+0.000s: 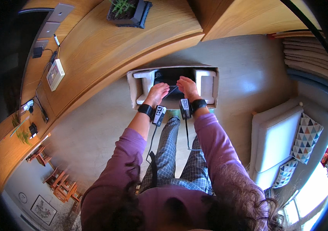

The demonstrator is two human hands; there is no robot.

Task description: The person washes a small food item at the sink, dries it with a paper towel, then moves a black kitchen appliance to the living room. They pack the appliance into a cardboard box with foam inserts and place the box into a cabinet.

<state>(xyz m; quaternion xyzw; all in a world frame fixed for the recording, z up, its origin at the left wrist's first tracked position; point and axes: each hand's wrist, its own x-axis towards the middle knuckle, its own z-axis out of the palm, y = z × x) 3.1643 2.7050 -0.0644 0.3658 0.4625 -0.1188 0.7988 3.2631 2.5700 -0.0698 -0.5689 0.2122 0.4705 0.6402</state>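
On the floor before my feet stands an open cardboard box [216, 86]. White moulded packing inserts fill its two ends, a left insert [148, 83] and a right insert [200, 83]. Between them lies a black object [178, 93], too dark to name. My left hand [158, 91] is over the box's left middle with its fingers bent inward. Facing it, my right hand [187, 86] is over the right middle. A thin dark strip [170, 93], perhaps a cable, runs between the hands; whether either hand grips it is not clear. Both wrists wear black straps with small devices.
A wooden cabinet [123, 57] borders the box's far left, bearing a potted plant [123, 14], a white box-shaped device [55, 75] and cables. To the right stands a light sofa [279, 138] with patterned cushions. Folded textiles [308, 57] are stacked at the far right.
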